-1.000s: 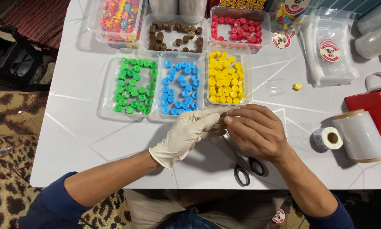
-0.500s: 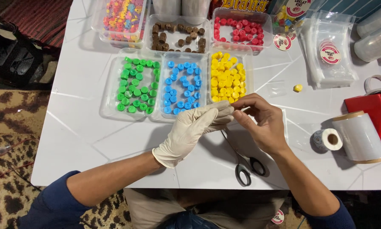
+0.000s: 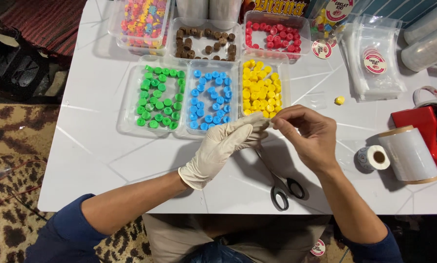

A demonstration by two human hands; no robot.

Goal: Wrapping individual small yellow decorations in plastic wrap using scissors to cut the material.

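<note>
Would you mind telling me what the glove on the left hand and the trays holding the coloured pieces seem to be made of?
The glove looks like thin latex or a similar rubber: cream, matte, creased snugly over the fingers. The trays seem to be clear thin plastic: the white table shows through their glossy rims.

Green [image 3: 157, 100], blue [image 3: 209, 100], yellow pieces [image 3: 260, 90]

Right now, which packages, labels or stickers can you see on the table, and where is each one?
Clear bags: flat stack, top right, each with a round red-and-white sticker.
Round sticker: red and white, lying beside the red-pieces tray.
Label roll: small, white, right of the right hand.
Printed package: dark with yellow lettering, top edge.
</note>
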